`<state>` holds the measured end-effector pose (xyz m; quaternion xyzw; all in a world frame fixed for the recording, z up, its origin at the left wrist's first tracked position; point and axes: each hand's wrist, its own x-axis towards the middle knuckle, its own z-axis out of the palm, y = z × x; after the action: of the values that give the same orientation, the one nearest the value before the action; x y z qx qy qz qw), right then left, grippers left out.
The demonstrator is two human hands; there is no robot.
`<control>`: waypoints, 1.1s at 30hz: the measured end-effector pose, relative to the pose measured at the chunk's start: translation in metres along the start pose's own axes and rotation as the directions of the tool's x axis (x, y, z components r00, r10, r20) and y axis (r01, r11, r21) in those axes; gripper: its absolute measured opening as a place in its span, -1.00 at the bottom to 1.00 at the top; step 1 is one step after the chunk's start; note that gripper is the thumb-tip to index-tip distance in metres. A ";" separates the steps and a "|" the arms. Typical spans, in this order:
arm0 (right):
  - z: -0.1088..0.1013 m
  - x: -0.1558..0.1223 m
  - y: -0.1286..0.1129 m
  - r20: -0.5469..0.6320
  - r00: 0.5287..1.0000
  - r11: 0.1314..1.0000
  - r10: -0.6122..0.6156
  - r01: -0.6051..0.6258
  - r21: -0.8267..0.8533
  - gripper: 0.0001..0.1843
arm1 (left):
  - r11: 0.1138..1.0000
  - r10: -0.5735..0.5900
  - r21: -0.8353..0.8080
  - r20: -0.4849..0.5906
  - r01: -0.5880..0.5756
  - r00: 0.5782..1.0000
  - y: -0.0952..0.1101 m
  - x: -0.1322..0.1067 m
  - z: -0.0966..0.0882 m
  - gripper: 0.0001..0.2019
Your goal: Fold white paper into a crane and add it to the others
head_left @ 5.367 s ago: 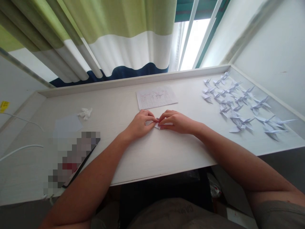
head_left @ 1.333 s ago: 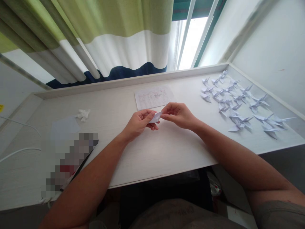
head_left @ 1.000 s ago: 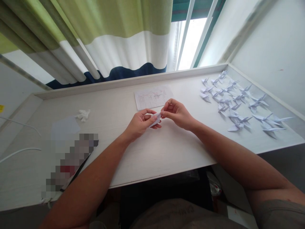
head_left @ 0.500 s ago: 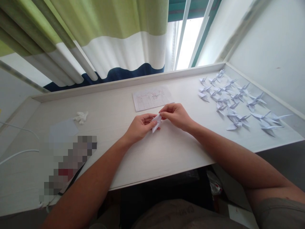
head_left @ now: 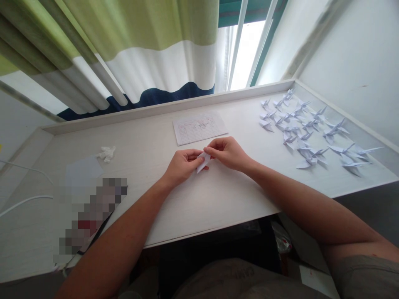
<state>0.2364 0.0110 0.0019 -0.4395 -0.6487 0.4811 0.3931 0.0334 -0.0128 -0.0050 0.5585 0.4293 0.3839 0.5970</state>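
Observation:
A small piece of folded white paper [head_left: 201, 165] is held between both hands above the middle of the table. My left hand [head_left: 184, 166] is closed on it, thumb on top and fingers behind. The fingertips of my right hand [head_left: 225, 153] pinch its upper corner. Part of the paper is hidden by the fingers. Off to the right, several folded white paper cranes [head_left: 307, 124] stand in a loose group on the table.
A printed form [head_left: 199, 129] lies flat behind my hands. To the left are a crumpled tissue [head_left: 106, 154], white sheets [head_left: 82, 170], a blurred-out dark object [head_left: 96, 214] and white cables [head_left: 29, 200]. A raised rim [head_left: 162, 104] runs along the table's back, below the curtain.
My right fingertips have shifted slightly left along the top of the folded paper. The paper has turned a little, and my left thumb still presses on it.

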 end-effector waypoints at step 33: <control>-0.010 0.009 0.006 0.007 0.991 0.964 0.132 -0.130 0.234 -0.70 | 0.999 -0.016 0.038 -0.089 0.020 0.996 -0.002 0.002 -0.002 -0.68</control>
<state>0.2443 0.0230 -0.0005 -0.4342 -0.5554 0.5773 0.4120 0.0322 -0.0108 -0.0071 0.5486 0.4679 0.3943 0.5698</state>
